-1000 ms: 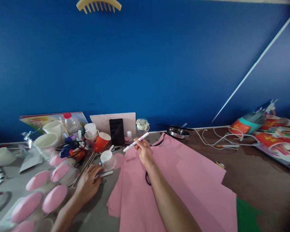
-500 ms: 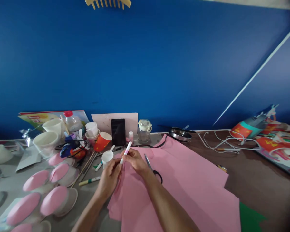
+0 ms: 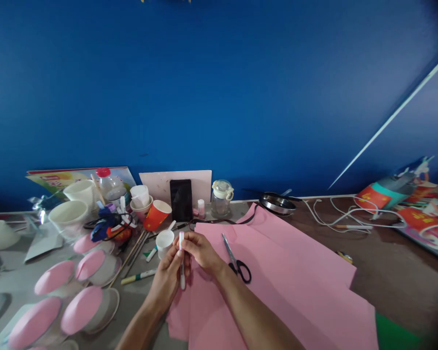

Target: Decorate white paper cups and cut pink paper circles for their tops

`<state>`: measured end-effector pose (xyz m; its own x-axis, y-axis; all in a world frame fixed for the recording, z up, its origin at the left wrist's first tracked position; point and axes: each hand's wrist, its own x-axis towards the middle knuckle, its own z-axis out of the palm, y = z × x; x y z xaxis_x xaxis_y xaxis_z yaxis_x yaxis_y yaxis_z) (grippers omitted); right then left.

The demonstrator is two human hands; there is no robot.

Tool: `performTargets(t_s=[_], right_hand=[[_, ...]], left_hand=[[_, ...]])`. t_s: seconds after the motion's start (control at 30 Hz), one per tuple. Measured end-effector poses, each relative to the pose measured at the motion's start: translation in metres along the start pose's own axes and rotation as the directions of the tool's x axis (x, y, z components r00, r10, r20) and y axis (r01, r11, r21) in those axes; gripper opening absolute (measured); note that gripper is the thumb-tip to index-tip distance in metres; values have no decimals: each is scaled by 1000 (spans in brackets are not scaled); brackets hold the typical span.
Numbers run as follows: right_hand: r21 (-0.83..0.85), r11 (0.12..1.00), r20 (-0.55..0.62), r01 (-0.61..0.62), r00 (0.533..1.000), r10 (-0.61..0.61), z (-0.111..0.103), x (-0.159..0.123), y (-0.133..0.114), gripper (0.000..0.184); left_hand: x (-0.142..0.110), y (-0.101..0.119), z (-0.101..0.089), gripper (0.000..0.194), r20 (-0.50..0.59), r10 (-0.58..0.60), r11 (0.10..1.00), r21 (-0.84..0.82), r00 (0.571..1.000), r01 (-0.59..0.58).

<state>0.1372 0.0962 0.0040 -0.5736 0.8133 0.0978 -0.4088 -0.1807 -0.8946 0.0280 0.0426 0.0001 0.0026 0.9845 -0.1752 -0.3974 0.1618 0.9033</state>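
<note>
A white marker pen [image 3: 181, 240] is held at the lower centre of the frame, pinched between the closed fingers and thumbs of the left hand [image 3: 171, 267] and right hand [image 3: 200, 249], over the left side of pink paper sheets [image 3: 284, 272]. The slim barrel is judged light, stiff and smooth, easily rolled under a loose pinch, and best gripped mid-barrel. Scissors [image 3: 235, 263] are seen beside the right wrist; whether the pen is capped cannot be told.
</note>
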Motion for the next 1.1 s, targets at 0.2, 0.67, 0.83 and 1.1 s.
performTargets(t_s=[0.2,0.67,0.83,1.1], right_hand=[[-53,997,-113,55,992,-61,1,1,3,28],[-43,999,-247,33,968,-42,7,10,8,36],[-22,1000,-297,15,955,-21,8,11,8,35],[65,998,-369,-5,929,29,9,12,15,37]], left_hand=[[-4,-7,8,37,36,-93,992,-78,995,96],[0,0,8,47,79,-265,924,-265,961,276],[2,2,3,38,155,-320,876,-327,935,355],[7,4,-7,16,344,-373,743,-445,862,499]])
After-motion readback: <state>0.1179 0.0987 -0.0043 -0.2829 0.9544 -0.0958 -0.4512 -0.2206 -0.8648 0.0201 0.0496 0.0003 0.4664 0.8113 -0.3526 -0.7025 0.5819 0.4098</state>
